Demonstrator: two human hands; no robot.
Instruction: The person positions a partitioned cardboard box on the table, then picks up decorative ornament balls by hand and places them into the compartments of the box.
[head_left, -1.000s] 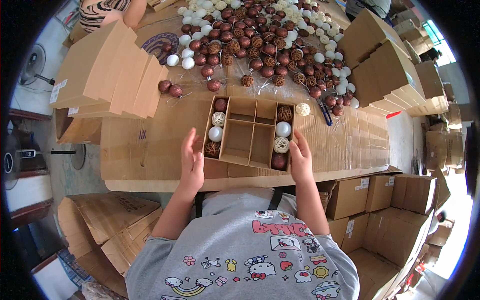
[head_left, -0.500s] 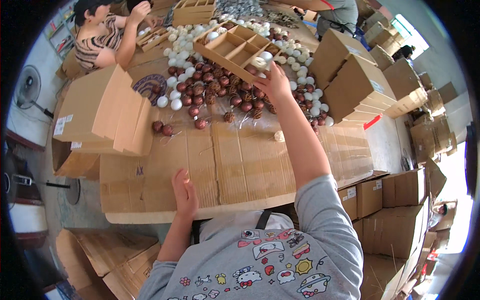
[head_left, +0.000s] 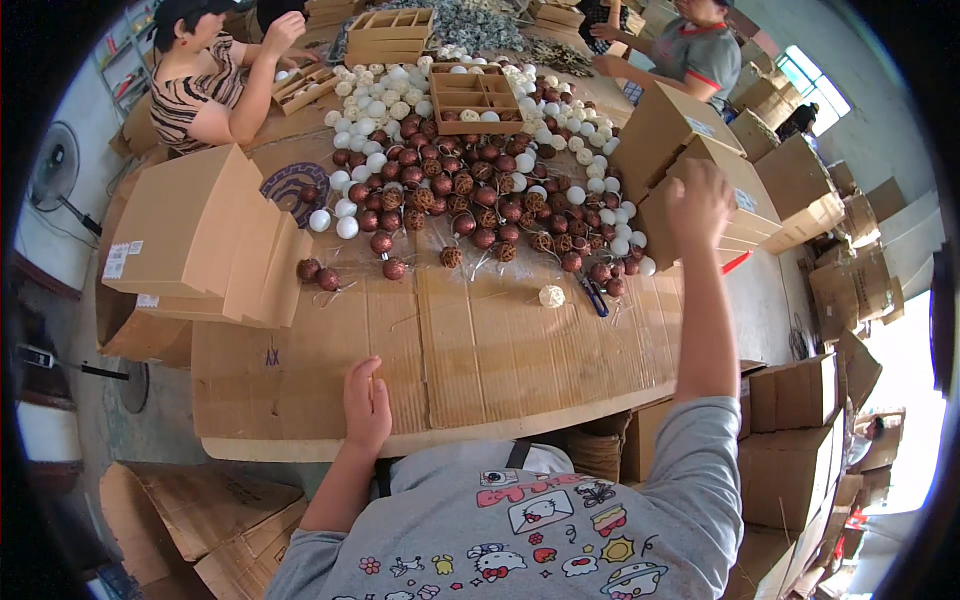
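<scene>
My left hand (head_left: pixel 368 408) is at the table's front edge, empty, with its thumb and fingers apart. To the right, my right hand (head_left: pixel 698 205) is raised in front of the stacked cardboard boxes (head_left: pixel 655 215). Its fingers are bent and blurred, and I cannot tell whether they touch a box. A divided cardboard tray (head_left: pixel 472 127) lies on the heap of ornaments, with a few pale balls in its compartments. Around it spread brown glitter baubles (head_left: pixel 484 238), white balls (head_left: pixel 347 227) and brown woven balls (head_left: pixel 451 257).
Blue-handled pliers (head_left: pixel 594 296) and a cream woven ball (head_left: pixel 551 296) lie on the cardboard-covered table (head_left: pixel 500 370). More boxes (head_left: pixel 190 225) stand at the left. Two co-workers sit or stand across, near another divided tray (head_left: pixel 303 90). Stacked trays (head_left: pixel 388 40) are at the back.
My right hand has let go of the divided tray and moved right to the boxes. The tray now lies on the heap. My left hand stays nearly where it was.
</scene>
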